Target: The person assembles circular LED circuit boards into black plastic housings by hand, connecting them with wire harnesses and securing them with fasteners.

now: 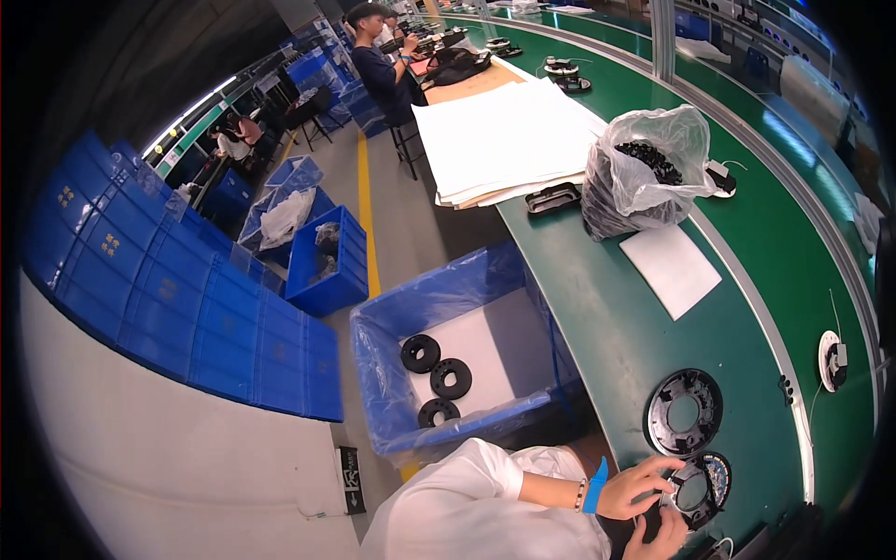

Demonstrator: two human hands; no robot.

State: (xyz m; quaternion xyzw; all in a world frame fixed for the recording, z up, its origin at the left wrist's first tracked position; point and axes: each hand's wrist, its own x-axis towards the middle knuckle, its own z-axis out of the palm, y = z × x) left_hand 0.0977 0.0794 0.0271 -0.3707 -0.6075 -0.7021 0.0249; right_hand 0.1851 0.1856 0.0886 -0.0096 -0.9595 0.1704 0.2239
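Note:
Both my hands work at the near edge of the green bench (644,327). My left hand (637,485), with a blue wristband and a bead bracelet, grips the left rim of a black ring-shaped plastic part (695,493). My right hand (661,537) holds the same part from below. A second black ring-shaped part (684,412) lies flat on the bench just beyond my hands.
A clear bag of small black parts (644,173) stands further up the bench beside a white sheet (670,266) and a stack of white sheets (504,140). A blue lined crate (448,364) holds three black rings on my left. Blue crates are stacked along the aisle. Other people work at the far end.

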